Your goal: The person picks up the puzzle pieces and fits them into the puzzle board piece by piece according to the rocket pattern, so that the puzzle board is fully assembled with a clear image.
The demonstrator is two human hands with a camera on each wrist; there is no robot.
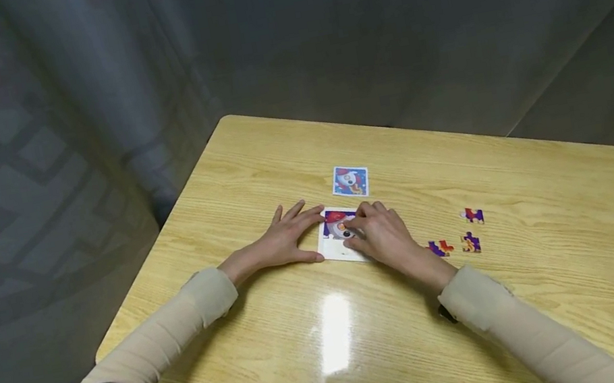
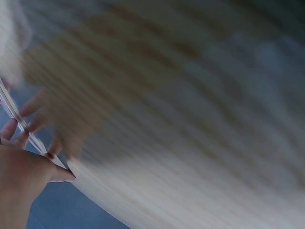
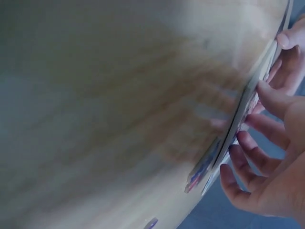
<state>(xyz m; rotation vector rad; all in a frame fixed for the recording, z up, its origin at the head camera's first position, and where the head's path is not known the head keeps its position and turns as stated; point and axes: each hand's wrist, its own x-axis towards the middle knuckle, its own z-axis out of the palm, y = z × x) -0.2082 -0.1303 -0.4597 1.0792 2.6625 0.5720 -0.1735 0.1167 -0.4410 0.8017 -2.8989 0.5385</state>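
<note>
A white puzzle board lies near the middle of the table, partly filled with a red, purple and white picture. My left hand rests beside its left edge, thumb and fingers spread and touching the frame. Over the right side of the board, my right hand has its thumb and index finger at a puzzle piece within the picture, its other fingers curled. That hand hides the board's right part. In the right wrist view, the board appears edge-on beside the fingertips.
Behind the board lies a square picture card. To the right are loose purple, red and orange pieces: one farther back, one nearer, and some beside my right wrist. Grey curtains hang behind the wooden table.
</note>
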